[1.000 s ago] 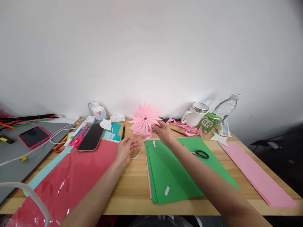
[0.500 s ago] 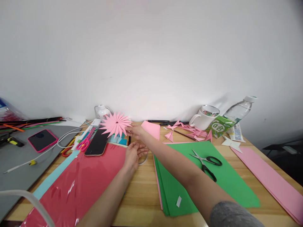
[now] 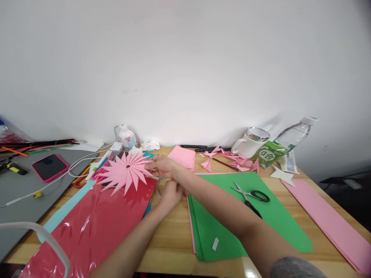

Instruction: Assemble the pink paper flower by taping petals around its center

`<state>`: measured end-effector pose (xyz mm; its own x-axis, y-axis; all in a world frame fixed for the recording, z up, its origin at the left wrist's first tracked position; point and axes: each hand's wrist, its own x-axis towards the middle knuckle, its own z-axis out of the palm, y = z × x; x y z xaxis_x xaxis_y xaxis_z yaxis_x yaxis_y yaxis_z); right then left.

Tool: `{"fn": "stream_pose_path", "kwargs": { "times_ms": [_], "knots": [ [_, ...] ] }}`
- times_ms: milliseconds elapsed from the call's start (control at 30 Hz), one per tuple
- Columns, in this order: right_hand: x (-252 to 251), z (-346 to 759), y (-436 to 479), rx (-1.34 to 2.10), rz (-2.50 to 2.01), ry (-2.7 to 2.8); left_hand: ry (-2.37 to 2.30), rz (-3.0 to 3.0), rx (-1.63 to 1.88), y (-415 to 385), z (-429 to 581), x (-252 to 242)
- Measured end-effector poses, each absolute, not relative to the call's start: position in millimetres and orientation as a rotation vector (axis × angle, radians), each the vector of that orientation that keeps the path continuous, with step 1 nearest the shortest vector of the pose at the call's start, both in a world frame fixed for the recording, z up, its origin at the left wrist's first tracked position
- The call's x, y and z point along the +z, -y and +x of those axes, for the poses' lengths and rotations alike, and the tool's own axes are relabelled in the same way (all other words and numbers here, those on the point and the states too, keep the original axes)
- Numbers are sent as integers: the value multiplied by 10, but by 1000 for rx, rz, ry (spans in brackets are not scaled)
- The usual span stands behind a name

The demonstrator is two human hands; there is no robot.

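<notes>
My right hand (image 3: 161, 167) reaches across to the left and pinches the edge of a pink paper star flower (image 3: 125, 172), which lies over the top of the red sheet (image 3: 87, 227). My left hand (image 3: 171, 193) sits just below the right wrist on the wooden table (image 3: 171, 231), fingers curled on a thin clear tape ring (image 3: 158, 186). A green paper stack (image 3: 232, 220) lies to the right of both hands, with black scissors (image 3: 251, 197) on it.
A folded pink sheet (image 3: 182, 157) and pink scraps (image 3: 232, 159) lie at the back. A white mug (image 3: 251, 143), green carton (image 3: 267, 153) and water bottle (image 3: 294, 134) stand back right. Long pink paper (image 3: 327, 220) lies far right. A phone (image 3: 50, 167), cables and pink scissors lie left.
My right hand carried the pink flower from the back centre leftward and lowered it onto the top of the red sheet. My left hand turned over and curled onto the tape ring.
</notes>
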<state>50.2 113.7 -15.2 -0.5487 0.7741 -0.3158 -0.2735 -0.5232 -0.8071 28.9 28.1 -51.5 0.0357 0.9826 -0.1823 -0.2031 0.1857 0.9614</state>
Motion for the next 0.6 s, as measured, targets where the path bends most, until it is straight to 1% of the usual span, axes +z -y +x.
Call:
{"fn": "stream_pose_path", "kwargs": {
  "times_ms": [100, 200, 400, 500, 600],
  "knots": [
    [-4, 620, -1036, 2100, -906, 982, -1061, 1436, 1106, -175, 303, -568],
    [58, 836, -911, 1991, -890, 931, -1047, 1842, 1091, -127, 290, -583],
    [-44, 1722, -569, 1707, -686, 717, -1208, 1975, 1233, -189, 247, -511],
    [-177, 2225, -359, 1523, -753, 544, -1207, 1992, 1272, -225, 241, -520],
    [-326, 2741, -101, 1300, -858, 493, -1197, 2115, 1292, -252, 238, -557]
  ]
}}
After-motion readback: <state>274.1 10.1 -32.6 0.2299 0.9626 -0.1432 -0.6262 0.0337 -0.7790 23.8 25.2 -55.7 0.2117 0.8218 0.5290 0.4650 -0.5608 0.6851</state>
